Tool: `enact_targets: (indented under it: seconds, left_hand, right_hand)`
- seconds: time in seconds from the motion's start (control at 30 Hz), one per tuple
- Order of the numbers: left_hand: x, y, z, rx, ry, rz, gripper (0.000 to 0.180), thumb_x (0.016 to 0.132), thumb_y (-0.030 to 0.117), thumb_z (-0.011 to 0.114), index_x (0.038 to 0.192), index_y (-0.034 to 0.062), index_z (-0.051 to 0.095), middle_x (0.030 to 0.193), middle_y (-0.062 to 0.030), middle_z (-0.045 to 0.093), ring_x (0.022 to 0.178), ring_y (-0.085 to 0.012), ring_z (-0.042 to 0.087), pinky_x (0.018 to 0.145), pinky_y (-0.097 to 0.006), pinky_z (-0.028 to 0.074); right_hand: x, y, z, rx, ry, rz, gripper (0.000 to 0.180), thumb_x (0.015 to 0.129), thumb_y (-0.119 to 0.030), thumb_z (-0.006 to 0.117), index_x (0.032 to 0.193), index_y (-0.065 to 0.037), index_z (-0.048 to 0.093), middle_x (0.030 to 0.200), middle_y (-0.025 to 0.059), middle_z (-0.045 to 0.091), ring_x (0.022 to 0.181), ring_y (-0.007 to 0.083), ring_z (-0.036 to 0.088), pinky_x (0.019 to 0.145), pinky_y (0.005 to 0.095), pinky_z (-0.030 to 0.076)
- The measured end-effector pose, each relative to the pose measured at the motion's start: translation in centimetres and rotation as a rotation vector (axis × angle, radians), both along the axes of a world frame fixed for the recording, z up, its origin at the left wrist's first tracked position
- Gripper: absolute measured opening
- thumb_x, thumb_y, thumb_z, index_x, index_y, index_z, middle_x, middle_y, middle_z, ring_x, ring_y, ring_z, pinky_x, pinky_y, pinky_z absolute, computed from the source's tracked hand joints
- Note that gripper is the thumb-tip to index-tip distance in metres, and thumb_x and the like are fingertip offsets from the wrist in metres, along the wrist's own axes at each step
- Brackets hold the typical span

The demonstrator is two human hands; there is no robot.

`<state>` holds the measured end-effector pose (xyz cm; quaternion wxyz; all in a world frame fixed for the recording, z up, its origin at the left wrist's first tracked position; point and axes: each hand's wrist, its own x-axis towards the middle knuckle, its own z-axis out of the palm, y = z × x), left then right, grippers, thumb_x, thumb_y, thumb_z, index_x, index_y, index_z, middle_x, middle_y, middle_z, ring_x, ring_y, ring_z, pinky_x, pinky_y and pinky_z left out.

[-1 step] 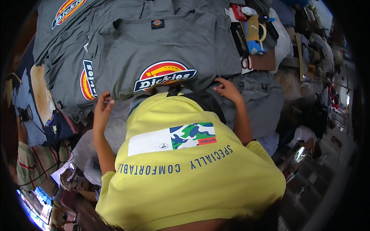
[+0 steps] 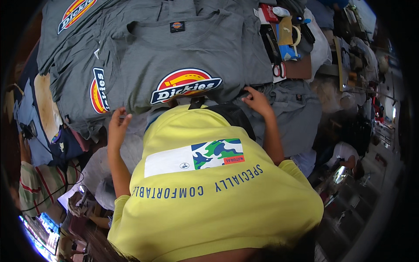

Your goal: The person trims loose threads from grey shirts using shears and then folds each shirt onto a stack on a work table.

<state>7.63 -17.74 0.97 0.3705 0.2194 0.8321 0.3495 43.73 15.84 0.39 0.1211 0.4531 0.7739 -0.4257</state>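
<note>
The grey shirt point(image 2: 187, 54) lies front up directly ahead of the person, neckline at the far side, its near edge close to the yellow top point(image 2: 218, 218) that the person wears. A dark label point(image 2: 177, 27) sits inside the collar, and a red, yellow and blue badge point(image 2: 186, 86) is at the near edge. The left hand point(image 2: 117, 129) is raised near the left end of that edge, fingers bent, thumb and forefinger narrowly parted. The right hand point(image 2: 258, 104) is at the right end, fingers curled, forefinger and thumb slightly apart; the forefinger tip is at the cloth, and contact cannot be confirmed. Further grey shirts point(image 2: 65, 46) with similar badges lie at left, beneath and beyond it. Another grey garment point(image 2: 294, 118) lies right of the right hand. Beyond that hand, to the right, are red-handled scissors point(image 2: 284, 70), a tape roll point(image 2: 299, 36), a red box point(image 2: 268, 14) and a brown board point(image 2: 302, 67). At far left, another person's striped clothing point(image 2: 37, 183) is visible.
</note>
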Motion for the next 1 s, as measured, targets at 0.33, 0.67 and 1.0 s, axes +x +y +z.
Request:
enact_targets:
  seconds: [0.33,0.67,1.0]
  left_hand:
    - [1.6,0.0,-5.7,0.047,-0.48,-0.004,0.028,0.084,0.025,0.059,0.101,0.0033,0.053,0.068,-0.0041,0.057,0.062,-0.0131,0.057,0.058,-0.024,0.046]
    - [-1.0,-2.0,-4.0,-0.197,0.003,-0.107,0.027,0.083,0.021,0.059,0.077,-0.0047,0.056,0.071,-0.0036,0.057,0.061,-0.0159,0.055,0.063,-0.027,0.045]
    - [0.4,-5.3,-3.4,0.351,-0.029,0.124,0.027,0.085,0.017,0.054,0.1,-0.005,0.057,0.109,-0.0044,0.052,0.097,-0.0139,0.047,0.087,-0.023,0.03]
  right_hand:
    - [-0.2,-1.3,-3.7,0.157,-0.008,0.093,0.041,0.073,-0.027,0.066,0.102,-0.001,0.054,0.081,0.0144,0.063,0.078,0.0306,0.06,0.066,0.0368,0.046]
    - [3.0,0.2,-2.0,-0.201,0.094,-0.034,0.02,0.076,-0.019,0.065,0.079,0.001,0.062,0.061,0.0054,0.059,0.05,0.0104,0.055,0.05,0.024,0.042]
    - [4.9,1.2,-2.9,-0.203,0.12,-0.052,0.015,0.073,-0.007,0.065,0.083,0.003,0.061,0.069,0.0061,0.061,0.058,0.0095,0.053,0.056,0.0237,0.045]
